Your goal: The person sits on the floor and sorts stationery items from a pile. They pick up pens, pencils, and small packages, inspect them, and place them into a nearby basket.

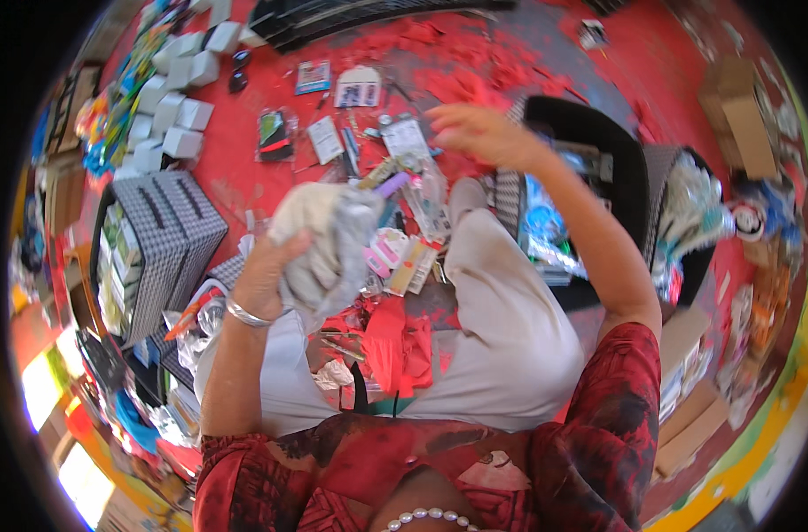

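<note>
My left hand [275, 270] is closed round a cream-coloured cloth-like bundle [311, 235], which seems to be partly wrapped in clear plastic; its exact kind is blurred. I hold it above my lap, over the near left side of the pile. My right hand [479, 135] reaches out to the far right, its blurred fingers stretched and apart with nothing visible in them. Beneath and between the hands lie a purple item [392, 184], a clear plastic packet [429, 206], a pink-and-white item [386, 251] and a yellowish package [413, 266].
A patterned storage box [187, 217] with packets stands at left, beside white boxes [180, 115]. Right of my leg, an open black-lined box [590, 120] holds plastic-wrapped goods. Red scraps [395, 346] lie between my legs. Cardboard boxes [745, 120] stand at far right.
</note>
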